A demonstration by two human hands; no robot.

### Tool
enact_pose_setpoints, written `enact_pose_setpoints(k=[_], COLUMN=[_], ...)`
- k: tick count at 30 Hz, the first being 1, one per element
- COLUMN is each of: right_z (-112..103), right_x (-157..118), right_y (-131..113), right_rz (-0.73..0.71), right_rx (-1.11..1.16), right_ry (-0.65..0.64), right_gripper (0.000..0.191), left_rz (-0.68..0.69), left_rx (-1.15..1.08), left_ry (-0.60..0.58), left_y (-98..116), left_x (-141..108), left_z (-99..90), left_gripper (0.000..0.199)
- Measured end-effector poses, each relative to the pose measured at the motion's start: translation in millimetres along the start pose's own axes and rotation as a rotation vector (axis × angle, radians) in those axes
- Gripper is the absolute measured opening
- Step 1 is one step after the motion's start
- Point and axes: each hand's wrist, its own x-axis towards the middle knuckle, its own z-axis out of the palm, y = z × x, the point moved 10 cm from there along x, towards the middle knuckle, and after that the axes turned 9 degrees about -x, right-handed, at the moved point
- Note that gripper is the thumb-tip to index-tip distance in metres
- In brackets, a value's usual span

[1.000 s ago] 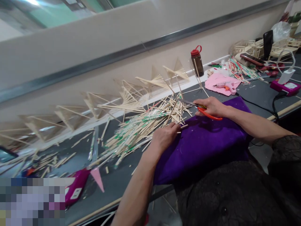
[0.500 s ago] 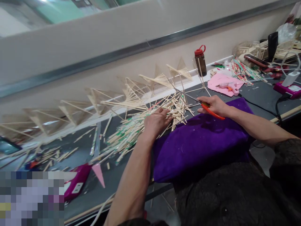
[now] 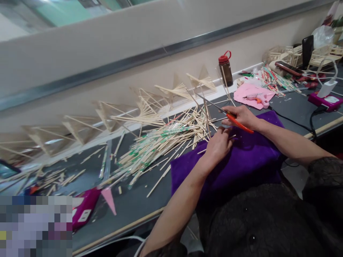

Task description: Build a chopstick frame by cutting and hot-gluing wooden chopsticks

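My right hand (image 3: 242, 117) grips a pair of scissors (image 3: 239, 124) by its orange-red handles, with the long metal blades pointing away to the upper left. Just below and left of it, my left hand (image 3: 219, 144) is closed on a thin wooden stick (image 3: 201, 151), whose ends show on both sides of the fingers. Both hands are over a purple cloth-covered block (image 3: 227, 175) at the table's front edge. Beside my left hand spreads a heap of wooden chopsticks (image 3: 160, 146), some in clear wrappers with green print.
Lattice shapes of glued sticks (image 3: 148, 114) line the wall. A brown bottle (image 3: 225, 73) with a red lid stands at the back. Further right are a pink glue gun (image 3: 258, 99) on pink paper and a magenta power strip (image 3: 324, 101). Another magenta box (image 3: 88, 208) lies at lower left.
My left hand has moved right from the chopstick heap to the purple block, now with a stick in it. My right hand still has the scissors, nearly in place.
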Motion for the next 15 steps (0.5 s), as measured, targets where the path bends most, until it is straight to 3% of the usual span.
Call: enact_pose_setpoints(k=[5,9,12,14,15], right_z=[1.6,3.6,4.6,6.2,7.2], right_x=[1.4,1.5,0.2,-1.5,-2.4], right_y=[-0.3,1.3,2.4,2.5,2.0], right_rz=[-0.008,-0.035,-0.026,-0.004,0.006], right_rx=[-0.045,-0.043,-0.016,-0.008,-0.005], right_ry=[-0.015,-0.015,-0.022,-0.042,-0.054], right_gripper=[0.040,0.042,0.046,0.044,0.043], left_rz=[0.124,0.110,-0.040,-0.096,-0.098], left_rx=[-0.143,-0.367,-0.565,-0.574,-0.565], left_ry=[0.044,0.220,0.530,0.771,0.837], left_y=[-6.6,-22.4,-58.9,-77.5,-81.5], left_x=[-9.3,-27.2,-41.0,-50.6,-51.0], left_z=[-16.9,-64.3,-108.9,-135.2,-142.8], left_gripper=[0.036,0.022,0.023,0.023,0.023])
